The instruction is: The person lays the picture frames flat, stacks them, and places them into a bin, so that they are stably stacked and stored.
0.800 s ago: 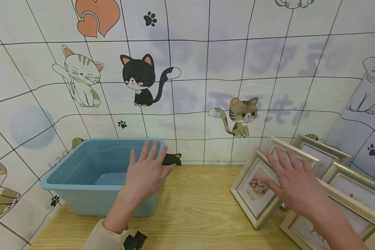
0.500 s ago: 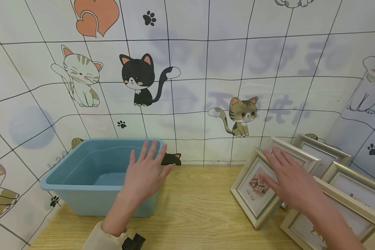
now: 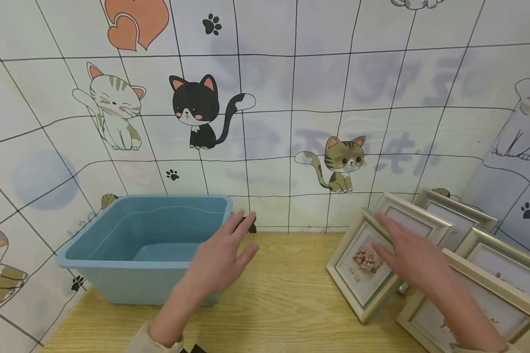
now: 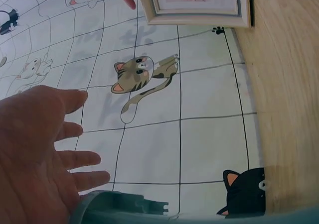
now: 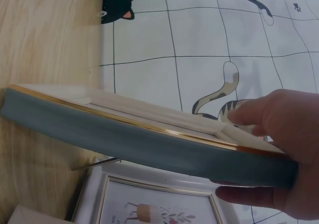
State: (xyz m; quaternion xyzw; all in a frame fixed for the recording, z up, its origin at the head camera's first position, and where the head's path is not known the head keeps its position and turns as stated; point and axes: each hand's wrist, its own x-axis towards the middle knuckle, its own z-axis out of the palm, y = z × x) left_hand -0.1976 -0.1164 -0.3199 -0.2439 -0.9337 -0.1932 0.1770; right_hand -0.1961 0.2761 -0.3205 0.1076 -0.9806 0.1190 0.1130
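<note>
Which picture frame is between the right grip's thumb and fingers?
The leftmost frame, showing pink flowers; the other frames stand farther right, outside the right grip.

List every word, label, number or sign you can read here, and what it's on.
Nothing is legible.
Flower-print picture frame: text under the blossoms, too small to read.
Plant-print picture frame: tiny text, unreadable.
Cat-patterned wall covering: faint bluish writing, too blurred to read.

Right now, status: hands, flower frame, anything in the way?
Left hand by blue bin, holding nothing. Right hand straddles upper edge of flower frame, grip unclear. It stands on table; other frames close on its right.
</note>
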